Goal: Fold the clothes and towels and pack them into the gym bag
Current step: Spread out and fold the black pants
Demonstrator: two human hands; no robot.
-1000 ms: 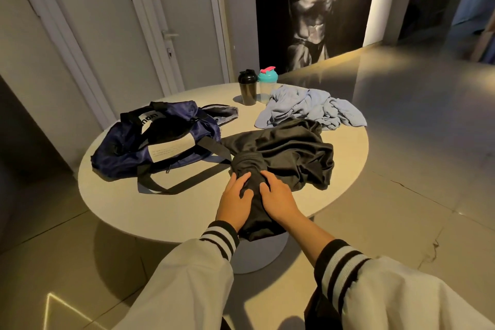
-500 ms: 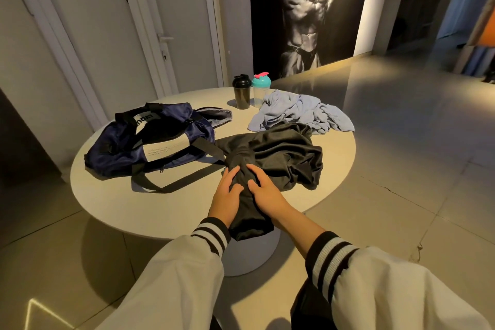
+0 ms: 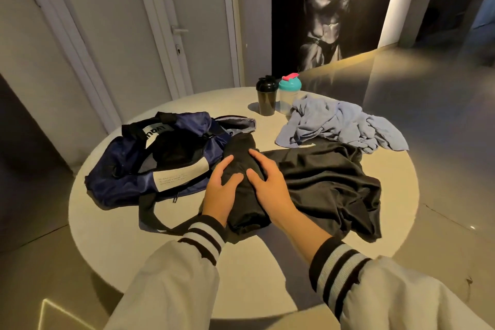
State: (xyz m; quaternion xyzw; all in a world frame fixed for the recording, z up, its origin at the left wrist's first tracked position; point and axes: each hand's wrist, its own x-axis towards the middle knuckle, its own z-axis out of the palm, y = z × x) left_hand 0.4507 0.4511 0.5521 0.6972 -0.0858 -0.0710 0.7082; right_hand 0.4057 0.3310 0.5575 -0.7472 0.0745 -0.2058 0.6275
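1. Round pale table [image 3: 112, 228] in a dim room; a white door [image 3: 187, 21] and a dark wall poster [image 3: 329, 8] stand behind it.
2. Far edge of the table: black shaker bottle [image 3: 267, 98], upright, touching or just beside a clear shaker with teal lid [image 3: 289, 94].
3. Crumpled light-blue towel [image 3: 340, 126] lies right of the bottles, its near edge meeting the black cloth.
4. Navy gym bag [image 3: 128, 177] lies on the left half of the table, mouth open and dark inside. Its black strap [image 3: 146, 211] loops over the tabletop towards the near side, just left of the left hand.
5. Black garment [image 3: 329, 185]: its right part lies spread and rumpled. Its left part is gathered into a thick roll [image 3: 241, 201].
6. The roll's long axis runs away from the person. Its near end points at the striped cuffs. Its far end lies against the right end of the gym bag, beside the bag's opening.
7. Left hand [image 3: 219, 193] lies on the roll's left flank, fingers nearly straight along it, thumb on top.
8. Right hand [image 3: 267, 185] lies on the right flank, fingers stretched forward and pressing, not closed round the cloth.
9. The hands cover the middle of the roll; both its ends show.
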